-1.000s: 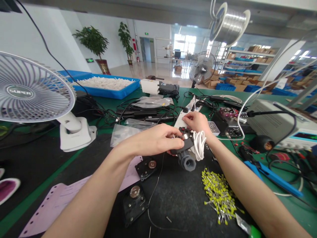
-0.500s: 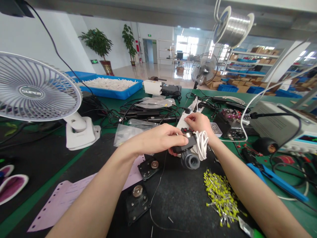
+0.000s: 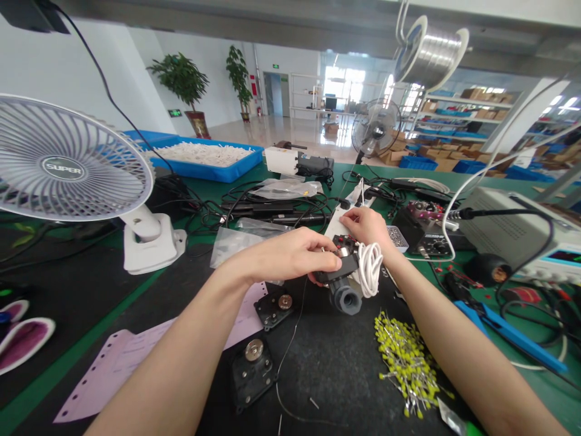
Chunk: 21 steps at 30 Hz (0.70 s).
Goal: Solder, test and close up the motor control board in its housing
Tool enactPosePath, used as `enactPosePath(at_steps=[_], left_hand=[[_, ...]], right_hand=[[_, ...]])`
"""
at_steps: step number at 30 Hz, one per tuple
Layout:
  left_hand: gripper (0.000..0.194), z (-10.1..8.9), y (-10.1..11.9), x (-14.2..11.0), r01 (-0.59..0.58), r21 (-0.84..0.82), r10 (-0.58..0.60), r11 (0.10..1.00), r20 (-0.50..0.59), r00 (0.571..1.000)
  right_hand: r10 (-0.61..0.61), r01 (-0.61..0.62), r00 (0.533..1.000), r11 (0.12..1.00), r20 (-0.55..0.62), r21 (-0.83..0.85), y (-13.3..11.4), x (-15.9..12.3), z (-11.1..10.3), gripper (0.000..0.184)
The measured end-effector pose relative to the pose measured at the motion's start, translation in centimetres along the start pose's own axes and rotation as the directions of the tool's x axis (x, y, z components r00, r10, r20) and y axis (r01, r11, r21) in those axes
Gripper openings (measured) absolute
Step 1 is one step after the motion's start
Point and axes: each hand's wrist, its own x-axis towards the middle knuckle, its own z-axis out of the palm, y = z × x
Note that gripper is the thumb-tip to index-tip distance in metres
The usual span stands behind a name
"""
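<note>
My left hand (image 3: 302,253) is closed around a motorised valve, a black housing with a grey plastic pipe fitting (image 3: 347,298) pointing towards me. A bundle of white cable (image 3: 370,269) hangs at its right side. Red parts and a round metal piece show on top of the housing. Just behind it, my right hand (image 3: 363,224) has its fingers pinched over a white plate-like surface (image 3: 334,225); anything between the fingertips is too small to tell. Two black gear plates (image 3: 252,372) with round metal discs lie nearer me, to the left.
Yellow-tipped small parts (image 3: 406,360) lie in a pile at right, beside blue-handled tweezers or pliers (image 3: 508,333). A small tray (image 3: 397,238) of metal bits stands by my right wrist. A white fan (image 3: 147,242), pink paper (image 3: 113,369) and a hanging solder spool (image 3: 431,53) surround the workspace.
The valve has tipped slightly, its grey fitting shifting a little left and down. Both hands keep nearly the same grip and place; the whole view has shifted slightly.
</note>
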Motion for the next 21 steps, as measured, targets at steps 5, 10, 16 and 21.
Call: enactPosePath(at_steps=[5, 10, 16, 21], left_hand=[[0.023, -0.15, -0.01, -0.05, 0.001, 0.034, -0.001, 0.999, 0.004, 1.0], [0.023, -0.24, -0.02, -0.05, -0.006, 0.065, 0.005, 0.998, 0.009, 1.0], [0.029, -0.29, -0.01, -0.11, -0.001, 0.088, -0.001, 0.996, 0.016, 1.0], [0.033, -0.37, 0.19, -0.23, -0.005, 0.17, 0.005, 0.985, -0.002, 1.0]], right_hand=[[0.018, -0.018, 1.0, 1.0, 0.013, -0.001, -0.01, 0.24, -0.21, 0.028], [0.036, -0.036, 0.999, 0.999, 0.025, -0.001, -0.06, 0.43, -0.28, 0.028], [0.026, -0.026, 1.0, 1.0, 0.006, -0.015, -0.17, 0.17, 0.01, 0.027], [0.02, -0.02, 1.0, 0.999, -0.002, -0.031, -0.34, -0.07, -0.11, 0.026]])
